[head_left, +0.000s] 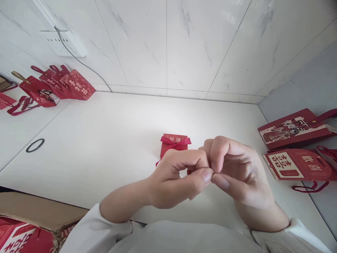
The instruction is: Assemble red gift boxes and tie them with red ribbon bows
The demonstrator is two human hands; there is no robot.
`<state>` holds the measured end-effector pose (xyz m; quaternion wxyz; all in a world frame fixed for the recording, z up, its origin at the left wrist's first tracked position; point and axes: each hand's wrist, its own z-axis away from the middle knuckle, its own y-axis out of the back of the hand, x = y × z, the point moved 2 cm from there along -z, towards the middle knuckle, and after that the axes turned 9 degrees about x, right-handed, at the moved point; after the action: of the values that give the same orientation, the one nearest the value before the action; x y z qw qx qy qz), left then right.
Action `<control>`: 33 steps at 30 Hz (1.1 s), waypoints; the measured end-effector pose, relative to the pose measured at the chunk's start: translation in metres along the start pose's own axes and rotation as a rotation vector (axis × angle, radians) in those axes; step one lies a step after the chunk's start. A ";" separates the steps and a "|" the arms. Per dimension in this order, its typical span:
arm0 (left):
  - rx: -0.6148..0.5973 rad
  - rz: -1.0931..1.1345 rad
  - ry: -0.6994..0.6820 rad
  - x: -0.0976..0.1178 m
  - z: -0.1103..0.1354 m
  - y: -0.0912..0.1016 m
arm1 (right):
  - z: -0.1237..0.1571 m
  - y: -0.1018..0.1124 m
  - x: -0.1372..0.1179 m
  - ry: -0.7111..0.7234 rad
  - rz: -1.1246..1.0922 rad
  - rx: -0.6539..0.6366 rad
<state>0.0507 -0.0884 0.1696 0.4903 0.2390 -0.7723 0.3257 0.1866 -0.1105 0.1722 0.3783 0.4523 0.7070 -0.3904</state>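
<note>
My left hand [181,179] and my right hand [237,172] meet above the front of the white table [118,140], thumb tips side by side. Each hand is closed in a pinch, thumb against forefinger. Whatever sits between the fingertips is hidden or too small to name. Just behind the left hand a small red gift box [167,147] tied with a red ribbon bow [176,143] rests on the table, its lower part covered by my hands. A bit of red shows between the hands, and I cannot tell what it belongs to.
Red gift bags [79,84] with ribbon handles stand at the back left, below a wall socket [63,43] with a grey cable. Two more red bags, one a flat-fronted bag [301,164], lie at the right wall. A black ring [35,145] lies left; a cardboard box [39,211] stands front left.
</note>
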 end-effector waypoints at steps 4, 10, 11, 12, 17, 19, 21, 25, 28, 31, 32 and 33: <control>-0.021 -0.013 -0.007 0.001 0.000 0.002 | 0.000 0.003 0.003 -0.017 -0.013 0.012; -0.044 -0.016 0.057 0.002 -0.001 0.003 | 0.000 0.003 0.003 -0.003 -0.017 -0.003; -0.044 -0.022 0.059 0.002 -0.002 0.003 | 0.000 0.004 0.002 0.003 -0.009 0.001; -0.040 -0.033 0.054 0.002 -0.002 0.003 | 0.001 0.004 0.002 0.008 0.001 0.008; -0.018 -0.147 -0.050 0.005 -0.005 0.005 | 0.000 0.006 0.003 0.024 0.051 0.029; -0.018 -0.174 -0.072 0.006 -0.006 0.005 | 0.000 0.006 0.004 0.033 0.064 0.029; -0.017 -0.182 -0.055 0.007 -0.006 0.006 | 0.000 0.005 0.004 0.034 0.060 0.021; 0.006 -0.155 0.020 0.009 -0.005 0.005 | 0.000 0.003 0.000 0.026 0.029 0.013; 0.021 -0.118 0.041 0.006 -0.004 0.003 | 0.002 0.002 -0.004 0.005 0.035 0.006; 0.031 -0.143 0.017 0.000 -0.003 0.002 | 0.004 -0.001 -0.006 -0.014 0.062 -0.017; 0.038 -0.160 0.002 -0.002 -0.003 0.001 | 0.005 -0.001 -0.007 -0.008 0.078 -0.016; 0.045 -0.173 -0.013 -0.004 -0.003 0.001 | 0.005 -0.002 -0.008 0.005 0.095 -0.011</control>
<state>0.0530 -0.0853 0.1668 0.5060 0.3180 -0.7444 0.2979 0.1883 -0.1180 0.1772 0.3973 0.4843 0.6877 -0.3670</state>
